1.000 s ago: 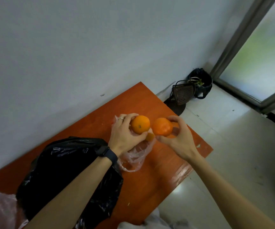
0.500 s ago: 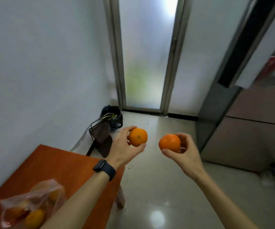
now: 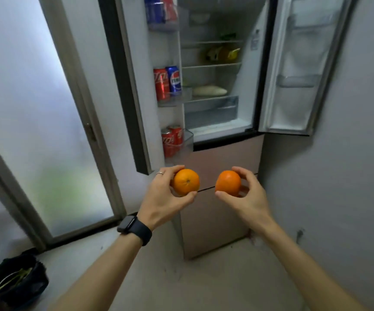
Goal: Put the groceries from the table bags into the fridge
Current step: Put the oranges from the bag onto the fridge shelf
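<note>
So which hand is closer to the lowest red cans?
Left. The left hand is just below the lowest red cans; the right hand is farther off to their right.

Left side of left orange [image 3: 186,182] covered by fingers of left hand [image 3: 163,198]; right side of right orange [image 3: 227,182] covered by fingers of right hand [image 3: 246,196]. Forearms cut off by bottom edge. Above hands, fridge [image 3: 222,158] top cropped by upper edge; top door-bin cans [image 3: 159,10] shown only in part. Shelf contents above right hand blurred: yellowish package [image 3: 224,53] and pale packet [image 3: 208,90] not identifiable. Far below and left of left hand, black bag [image 3: 17,281] clipped by frame edge, contents unclear.
</note>
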A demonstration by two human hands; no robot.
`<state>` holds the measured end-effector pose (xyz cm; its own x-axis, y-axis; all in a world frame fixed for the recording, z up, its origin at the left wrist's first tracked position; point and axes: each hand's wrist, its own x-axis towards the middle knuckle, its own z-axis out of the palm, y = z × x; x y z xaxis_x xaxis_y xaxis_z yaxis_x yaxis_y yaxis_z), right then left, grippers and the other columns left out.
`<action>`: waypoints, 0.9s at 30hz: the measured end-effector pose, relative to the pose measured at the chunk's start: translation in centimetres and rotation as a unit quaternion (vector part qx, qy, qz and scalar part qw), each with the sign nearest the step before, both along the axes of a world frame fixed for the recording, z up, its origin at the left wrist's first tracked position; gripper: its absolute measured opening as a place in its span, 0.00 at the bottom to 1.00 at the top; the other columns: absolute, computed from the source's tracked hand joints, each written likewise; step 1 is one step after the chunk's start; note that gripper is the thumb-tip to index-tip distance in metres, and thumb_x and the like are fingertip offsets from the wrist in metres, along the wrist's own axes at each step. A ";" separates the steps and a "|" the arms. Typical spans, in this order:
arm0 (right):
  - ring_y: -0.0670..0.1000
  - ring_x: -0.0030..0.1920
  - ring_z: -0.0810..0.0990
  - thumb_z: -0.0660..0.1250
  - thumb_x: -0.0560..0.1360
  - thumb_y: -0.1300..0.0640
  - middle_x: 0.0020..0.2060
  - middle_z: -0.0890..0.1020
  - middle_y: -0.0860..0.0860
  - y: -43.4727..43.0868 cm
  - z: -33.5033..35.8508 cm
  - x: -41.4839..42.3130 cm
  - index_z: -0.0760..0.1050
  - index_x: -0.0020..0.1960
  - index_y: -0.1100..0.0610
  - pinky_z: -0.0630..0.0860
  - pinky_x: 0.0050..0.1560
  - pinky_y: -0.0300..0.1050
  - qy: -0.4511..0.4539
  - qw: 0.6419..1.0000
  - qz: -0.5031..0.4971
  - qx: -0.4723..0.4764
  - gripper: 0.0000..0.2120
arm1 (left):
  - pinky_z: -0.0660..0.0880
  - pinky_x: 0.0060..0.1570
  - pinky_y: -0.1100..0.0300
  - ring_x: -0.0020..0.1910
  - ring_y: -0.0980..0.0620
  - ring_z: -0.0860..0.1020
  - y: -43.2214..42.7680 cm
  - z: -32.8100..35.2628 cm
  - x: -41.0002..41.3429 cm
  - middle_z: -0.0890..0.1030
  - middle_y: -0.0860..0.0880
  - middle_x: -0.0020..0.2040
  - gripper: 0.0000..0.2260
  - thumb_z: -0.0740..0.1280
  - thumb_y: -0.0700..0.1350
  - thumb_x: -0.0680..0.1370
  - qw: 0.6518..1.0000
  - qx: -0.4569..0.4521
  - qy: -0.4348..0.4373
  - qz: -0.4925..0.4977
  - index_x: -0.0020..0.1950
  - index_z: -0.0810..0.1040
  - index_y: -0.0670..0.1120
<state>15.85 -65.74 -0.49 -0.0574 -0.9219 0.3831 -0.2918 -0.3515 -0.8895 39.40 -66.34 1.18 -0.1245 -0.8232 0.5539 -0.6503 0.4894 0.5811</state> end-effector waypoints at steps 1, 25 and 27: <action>0.46 0.56 0.78 0.82 0.65 0.50 0.61 0.74 0.43 -1.2 0.6 -1.0 0.68 0.65 0.37 0.79 0.51 0.43 -0.004 1.000 -0.009 -0.009 0.35 | 0.76 0.50 0.63 0.55 0.56 0.75 -1.7 0.8 -1.0 0.73 0.54 0.60 0.31 0.76 0.59 0.68 1.000 -0.008 -0.005 -0.012 0.68 0.70 0.55; 0.44 0.53 0.77 0.77 0.68 0.41 0.61 0.72 0.41 -41.3 9.1 -12.1 0.68 0.69 0.37 0.76 0.50 0.41 0.072 0.993 -0.068 -0.064 0.32 | 0.73 0.49 0.68 0.52 0.60 0.75 -43.1 8.2 -14.9 0.70 0.55 0.60 0.25 0.77 0.51 0.71 0.985 0.017 0.172 -0.002 0.63 0.70 0.60; 0.48 0.56 0.76 0.76 0.69 0.42 0.63 0.72 0.42 -45.2 8.8 -12.6 0.67 0.70 0.38 0.76 0.53 0.44 0.089 0.993 -0.056 -0.058 0.33 | 0.69 0.45 0.74 0.51 0.62 0.73 -46.2 7.5 -15.6 0.67 0.55 0.61 0.25 0.77 0.51 0.71 0.981 0.037 0.188 0.018 0.64 0.70 0.59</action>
